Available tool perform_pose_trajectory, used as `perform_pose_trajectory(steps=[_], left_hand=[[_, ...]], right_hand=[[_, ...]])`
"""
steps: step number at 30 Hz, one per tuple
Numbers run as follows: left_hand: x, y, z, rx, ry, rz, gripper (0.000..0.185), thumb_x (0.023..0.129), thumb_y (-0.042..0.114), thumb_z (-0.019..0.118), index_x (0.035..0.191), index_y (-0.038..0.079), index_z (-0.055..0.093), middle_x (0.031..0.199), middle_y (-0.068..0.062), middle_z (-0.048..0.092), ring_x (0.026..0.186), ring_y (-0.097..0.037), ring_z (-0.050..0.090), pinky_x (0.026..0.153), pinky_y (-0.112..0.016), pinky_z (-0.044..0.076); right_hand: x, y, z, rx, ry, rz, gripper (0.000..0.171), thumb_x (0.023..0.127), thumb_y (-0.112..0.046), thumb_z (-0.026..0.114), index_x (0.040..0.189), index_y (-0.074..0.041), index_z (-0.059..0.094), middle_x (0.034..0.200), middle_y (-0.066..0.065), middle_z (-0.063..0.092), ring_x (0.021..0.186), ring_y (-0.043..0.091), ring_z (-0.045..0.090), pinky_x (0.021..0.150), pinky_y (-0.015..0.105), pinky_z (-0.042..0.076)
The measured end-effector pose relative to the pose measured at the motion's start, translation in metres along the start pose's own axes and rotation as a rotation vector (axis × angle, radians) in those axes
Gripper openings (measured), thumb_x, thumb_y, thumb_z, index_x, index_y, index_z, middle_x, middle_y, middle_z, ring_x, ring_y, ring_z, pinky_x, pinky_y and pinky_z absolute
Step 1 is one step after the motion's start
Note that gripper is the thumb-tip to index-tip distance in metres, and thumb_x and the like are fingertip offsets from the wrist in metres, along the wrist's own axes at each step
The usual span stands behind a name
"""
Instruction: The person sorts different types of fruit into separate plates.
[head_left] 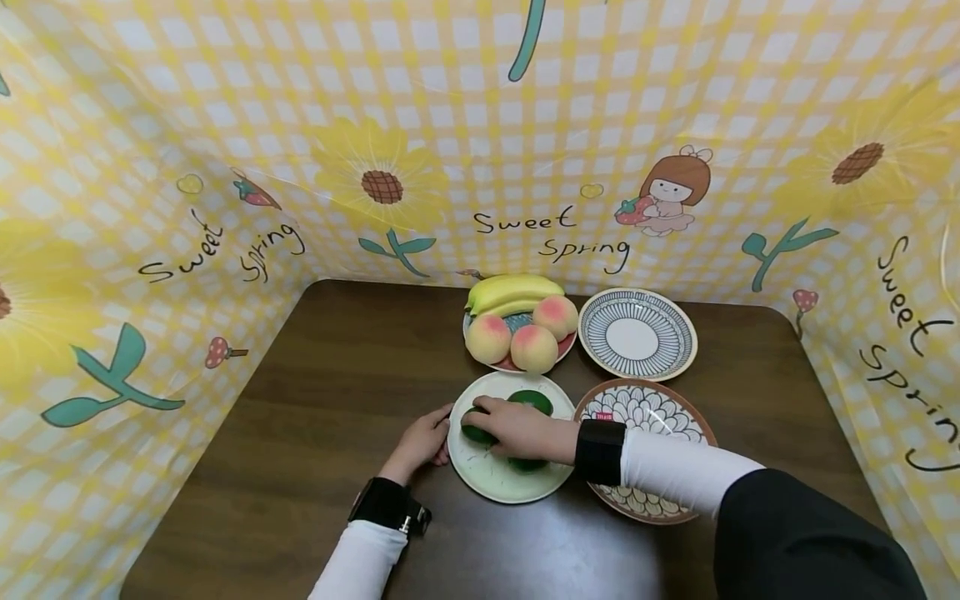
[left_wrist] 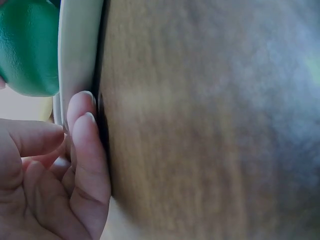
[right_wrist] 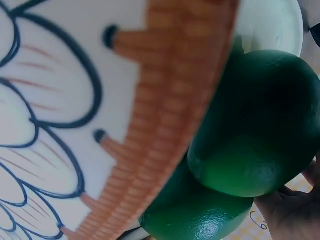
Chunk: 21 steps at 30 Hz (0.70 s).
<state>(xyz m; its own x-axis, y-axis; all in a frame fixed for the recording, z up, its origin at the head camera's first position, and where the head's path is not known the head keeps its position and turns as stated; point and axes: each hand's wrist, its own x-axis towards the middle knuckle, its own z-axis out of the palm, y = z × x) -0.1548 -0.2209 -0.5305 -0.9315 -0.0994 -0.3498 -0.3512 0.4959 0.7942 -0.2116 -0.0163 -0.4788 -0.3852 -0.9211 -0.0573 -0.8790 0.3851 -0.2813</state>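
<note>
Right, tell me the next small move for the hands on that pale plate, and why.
Probably lift the green fruit clear of the pale plate. The right hand lies over it with fingers curled round it, and the left hand touches the plate's rim, so the plate looks steadied. The brown-rimmed plate beside it is bare and seems the nearest place to go.
</note>
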Motion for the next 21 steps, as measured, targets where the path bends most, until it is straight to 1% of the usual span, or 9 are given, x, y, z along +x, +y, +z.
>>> perform_pose_trajectory(steps=[5, 7, 9, 11, 13, 15, 18, 21], left_hand=[[0.001, -0.001, -0.001, -0.019, -0.010, 0.000, 0.047, 0.106, 0.014, 0.045, 0.151, 0.003, 0.049, 0.056, -0.002, 0.050, 0.049, -0.010, 0.051, 0.050, -0.023, 0.048], [0.001, -0.002, -0.001, -0.034, -0.023, 0.000, 0.047, 0.106, 0.014, 0.046, 0.152, 0.002, 0.048, 0.057, -0.002, 0.051, 0.049, -0.010, 0.052, 0.050, -0.022, 0.049], [0.001, -0.001, -0.001, -0.050, -0.047, 0.002, 0.048, 0.106, 0.013, 0.046, 0.152, 0.000, 0.046, 0.058, -0.002, 0.051, 0.049, -0.009, 0.053, 0.050, -0.022, 0.050], [0.001, 0.000, -0.002, -0.067, -0.062, -0.008, 0.048, 0.106, 0.012, 0.046, 0.153, 0.000, 0.044, 0.058, -0.003, 0.052, 0.049, -0.009, 0.053, 0.050, -0.022, 0.051], [0.001, 0.000, -0.003, -0.063, -0.065, -0.012, 0.048, 0.107, 0.011, 0.046, 0.153, -0.001, 0.043, 0.058, -0.003, 0.052, 0.048, -0.009, 0.053, 0.050, -0.023, 0.051], [0.002, 0.000, -0.004, -0.049, -0.063, -0.010, 0.049, 0.107, 0.010, 0.045, 0.154, -0.001, 0.042, 0.057, -0.003, 0.051, 0.048, -0.009, 0.053, 0.050, -0.023, 0.051], [0.004, 0.000, -0.004, -0.027, -0.070, 0.004, 0.049, 0.107, 0.011, 0.045, 0.154, -0.003, 0.041, 0.056, -0.003, 0.051, 0.047, -0.009, 0.053, 0.049, -0.023, 0.051], [0.004, -0.001, -0.006, -0.046, -0.085, -0.002, 0.050, 0.107, 0.011, 0.045, 0.154, -0.003, 0.040, 0.057, -0.002, 0.052, 0.048, -0.008, 0.054, 0.050, -0.023, 0.052]], right_hand=[[-0.002, 0.002, 0.002, 0.018, 0.026, -0.006, 0.062, 0.086, -0.012, 0.082, 0.142, -0.012, 0.054, 0.141, 0.014, 0.053, 0.123, 0.026, 0.061, 0.097, 0.037, 0.057], [-0.008, 0.002, 0.000, 0.034, 0.044, 0.017, 0.062, 0.086, -0.013, 0.082, 0.142, -0.012, 0.054, 0.144, 0.015, 0.053, 0.124, 0.027, 0.061, 0.099, 0.038, 0.056], [-0.019, 0.003, -0.005, 0.065, 0.095, 0.040, 0.059, 0.087, -0.014, 0.081, 0.140, -0.011, 0.055, 0.145, 0.019, 0.054, 0.124, 0.030, 0.062, 0.100, 0.041, 0.056], [-0.035, 0.006, -0.012, 0.108, 0.160, 0.079, 0.055, 0.089, -0.016, 0.079, 0.138, -0.009, 0.057, 0.146, 0.023, 0.054, 0.125, 0.034, 0.063, 0.102, 0.045, 0.055], [-0.056, 0.012, -0.021, 0.174, 0.232, 0.151, 0.051, 0.090, -0.017, 0.077, 0.137, -0.005, 0.059, 0.146, 0.026, 0.053, 0.127, 0.039, 0.061, 0.105, 0.050, 0.053], [-0.083, 0.023, -0.029, 0.233, 0.307, 0.239, 0.048, 0.094, -0.016, 0.073, 0.137, -0.001, 0.059, 0.145, 0.027, 0.054, 0.130, 0.042, 0.058, 0.107, 0.055, 0.051], [-0.136, 0.044, -0.031, 0.298, 0.417, 0.431, 0.043, 0.098, -0.015, 0.067, 0.137, 0.002, 0.059, 0.142, 0.027, 0.057, 0.131, 0.045, 0.056, 0.109, 0.060, 0.047], [-0.189, 0.061, -0.022, 0.327, 0.512, 0.637, 0.042, 0.101, -0.014, 0.062, 0.138, 0.006, 0.056, 0.140, 0.031, 0.057, 0.130, 0.048, 0.054, 0.109, 0.063, 0.044]])
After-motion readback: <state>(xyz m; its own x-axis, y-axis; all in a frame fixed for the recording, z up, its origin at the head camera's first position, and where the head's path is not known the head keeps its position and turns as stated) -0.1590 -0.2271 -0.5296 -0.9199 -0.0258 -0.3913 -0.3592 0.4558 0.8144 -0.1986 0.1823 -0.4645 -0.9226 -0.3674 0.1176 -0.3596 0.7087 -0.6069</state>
